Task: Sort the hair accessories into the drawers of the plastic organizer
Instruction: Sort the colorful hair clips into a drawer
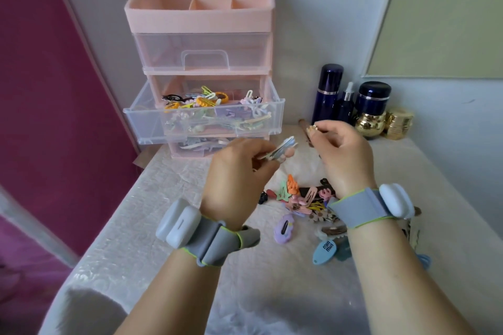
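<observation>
— Where are the hair accessories?
— Most lie in a loose pile of hair clips (304, 198) near the right edge of the white-covered table (152, 226), below the raised hands. A lilac clip (284, 228) and a blue oval clip (325, 251) sit at the pile's near side.
— And the hands?
— The left hand (236, 171) pinches a small bunch of flat clips (283, 148) fanned between its fingers. The right hand (345, 152) pinches a small gold clip (313, 129) at its fingertips, just beside the bunch.
— The organizer?
— The pink plastic organizer (201, 16) stands at the table's far left corner. Its middle drawer (206, 117) is pulled out and holds many coloured clips; the top drawer (202, 49) is closed, the bottom one mostly hidden.
— Anything else?
— Dark blue bottles (326, 92) and gold jars (381, 122) stand at the far right corner. Grey wristbands (212, 236) wrap both wrists.
</observation>
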A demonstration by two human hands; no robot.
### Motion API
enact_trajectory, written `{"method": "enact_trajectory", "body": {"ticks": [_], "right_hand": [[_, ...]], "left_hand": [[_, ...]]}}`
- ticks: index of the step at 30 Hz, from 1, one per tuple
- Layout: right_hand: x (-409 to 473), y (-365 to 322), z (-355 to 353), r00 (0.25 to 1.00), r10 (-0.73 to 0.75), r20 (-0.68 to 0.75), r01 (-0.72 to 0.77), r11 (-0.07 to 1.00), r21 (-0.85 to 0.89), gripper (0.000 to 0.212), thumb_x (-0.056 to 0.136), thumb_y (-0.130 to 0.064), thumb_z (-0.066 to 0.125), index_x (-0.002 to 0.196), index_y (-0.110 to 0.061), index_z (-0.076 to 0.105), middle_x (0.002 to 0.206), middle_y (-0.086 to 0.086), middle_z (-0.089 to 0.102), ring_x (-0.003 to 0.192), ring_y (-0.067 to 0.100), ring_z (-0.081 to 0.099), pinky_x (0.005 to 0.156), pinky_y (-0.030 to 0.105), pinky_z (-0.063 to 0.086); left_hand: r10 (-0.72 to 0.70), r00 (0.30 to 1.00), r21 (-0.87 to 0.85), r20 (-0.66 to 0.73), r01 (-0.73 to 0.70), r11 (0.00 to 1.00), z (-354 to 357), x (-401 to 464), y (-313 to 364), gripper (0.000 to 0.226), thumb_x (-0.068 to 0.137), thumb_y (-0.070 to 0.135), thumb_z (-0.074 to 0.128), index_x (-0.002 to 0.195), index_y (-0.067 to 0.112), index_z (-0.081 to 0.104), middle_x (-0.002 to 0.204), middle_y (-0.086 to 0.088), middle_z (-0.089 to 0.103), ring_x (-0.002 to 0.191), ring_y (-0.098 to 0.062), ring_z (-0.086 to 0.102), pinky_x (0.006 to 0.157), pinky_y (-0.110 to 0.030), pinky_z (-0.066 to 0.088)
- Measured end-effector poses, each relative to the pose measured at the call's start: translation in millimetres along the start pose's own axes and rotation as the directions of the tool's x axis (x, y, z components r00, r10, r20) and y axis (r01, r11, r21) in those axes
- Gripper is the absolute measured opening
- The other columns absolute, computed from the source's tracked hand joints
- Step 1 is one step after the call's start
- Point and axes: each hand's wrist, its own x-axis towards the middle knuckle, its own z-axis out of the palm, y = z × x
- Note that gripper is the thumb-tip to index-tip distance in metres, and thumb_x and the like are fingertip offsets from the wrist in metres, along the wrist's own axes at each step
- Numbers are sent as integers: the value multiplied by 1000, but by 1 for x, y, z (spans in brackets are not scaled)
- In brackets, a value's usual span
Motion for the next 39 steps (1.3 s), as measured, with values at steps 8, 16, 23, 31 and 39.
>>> {"method": "enact_trajectory", "body": {"ticks": [8,16,23,31,39], "right_hand": [[8,-45,9,965,-205,-165,232,959,164,9,85,-18,63,93,-17,65,83,-4,68,78,12,64,74,21,49],[27,-78,46,925,-379,-8,377,923,-84,12,82,-33,65,86,-23,68,78,-7,71,72,12,63,69,32,51],[33,-74,56,891,-430,144,453,850,-269,18,83,-38,61,93,-25,70,87,-5,68,96,25,56,84,41,45],[10,-38,51,820,-567,-77,552,819,-159,22,76,-29,70,88,-11,70,92,6,64,89,17,51,80,25,37],[9,-21,61,948,-317,-8,317,948,-10,58,75,-30,73,125,-13,50,106,-2,54,90,14,56,77,24,46]], "left_hand": [[177,947,192,-268,-127,973,-32,33,19,18,82,16,65,98,11,71,86,-7,65,75,-20,56,72,-29,44],[-70,979,478,-192,155,865,-52,81,-3,21,88,29,55,106,25,66,104,-3,68,101,-30,57,92,-40,42],[-39,971,404,-235,134,905,-48,78,-17,30,87,23,57,116,25,62,118,-4,59,110,-28,51,95,-38,37],[259,814,410,-520,-28,911,-19,29,-30,4,79,10,66,78,10,70,78,-12,59,75,-31,53,66,-35,36],[257,879,420,-402,-72,905,-8,26,-43,2,80,8,67,79,7,69,81,-13,60,74,-34,54,64,-43,46]]}}
